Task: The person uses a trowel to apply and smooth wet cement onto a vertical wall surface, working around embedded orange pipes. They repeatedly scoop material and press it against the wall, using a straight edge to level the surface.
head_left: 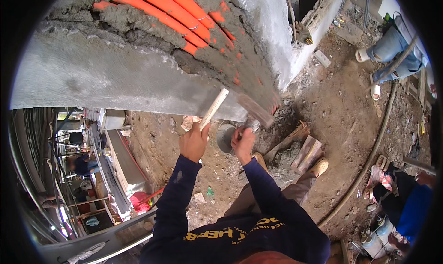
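My left hand is closed around a short, straight, off-white strip that slants up to the right in front of the wall. In my right hand is a plastering trowel, its flat rectangular blade slightly blurred and close to the wall's lower edge. The fingers wrap its handle. Ahead, rough wet mortar covers part of the wall around several orange conduits. A smoother grey wall face runs to the left. Beneath my hands stands a round container of grey mix, partly hidden.
Dirt and rubble cover the ground around my tan clogs. A board lies beside my foot. A long hose curves along the right. One person in jeans stands at upper right; another in blue is at lower right.
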A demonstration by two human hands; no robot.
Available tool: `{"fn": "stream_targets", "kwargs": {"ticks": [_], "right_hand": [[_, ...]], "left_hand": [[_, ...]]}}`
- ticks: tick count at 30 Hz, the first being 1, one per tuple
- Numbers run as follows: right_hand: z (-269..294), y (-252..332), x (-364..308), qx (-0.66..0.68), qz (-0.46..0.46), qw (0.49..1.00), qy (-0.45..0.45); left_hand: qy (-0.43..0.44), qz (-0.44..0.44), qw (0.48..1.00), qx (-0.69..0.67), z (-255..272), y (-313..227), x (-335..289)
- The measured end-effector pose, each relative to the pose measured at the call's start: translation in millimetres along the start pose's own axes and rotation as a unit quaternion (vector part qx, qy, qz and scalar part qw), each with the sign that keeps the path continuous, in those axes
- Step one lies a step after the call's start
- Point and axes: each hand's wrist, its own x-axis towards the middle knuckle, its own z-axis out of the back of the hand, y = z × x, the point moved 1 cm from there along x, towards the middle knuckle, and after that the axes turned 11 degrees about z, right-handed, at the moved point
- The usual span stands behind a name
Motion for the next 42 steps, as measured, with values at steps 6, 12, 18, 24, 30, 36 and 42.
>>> {"fn": "stream_targets", "kwargs": {"ticks": [6, 12, 18, 24, 30, 36, 42], "right_hand": [[-5, -17, 18, -0.119, 0.155, 0.976, 0.091], [4, -24, 2, 0.086, 0.074, 0.993, 0.033], [17, -40, 32, -0.201, 0.090, 0.972, 0.074], [30, 2, -8, 0.064, 0.123, 0.990, 0.028], [53, 27, -18, -0.099, 0.125, 0.987, 0.034], [51, 22, -16, -0.073, 0.157, 0.984, 0.035], [26, 19, -10, 0.070, 0.227, 0.966, 0.102]], "left_hand": [[-0.022, -0.017, 1.000, -0.002, -3, 0, 8], [-0.016, -0.006, 1.000, 0.012, -13, 16, 2], [-0.004, 0.018, 0.999, -0.037, -16, 2, 22], [0.046, -0.012, 0.991, -0.122, -45, 6, -19], [0.027, 0.008, 0.997, -0.072, -47, -2, -5], [0.024, 0.002, 1.000, -0.012, -45, 3, -1], [0.001, -0.017, 1.000, -0.001, -37, 3, 0]]}}
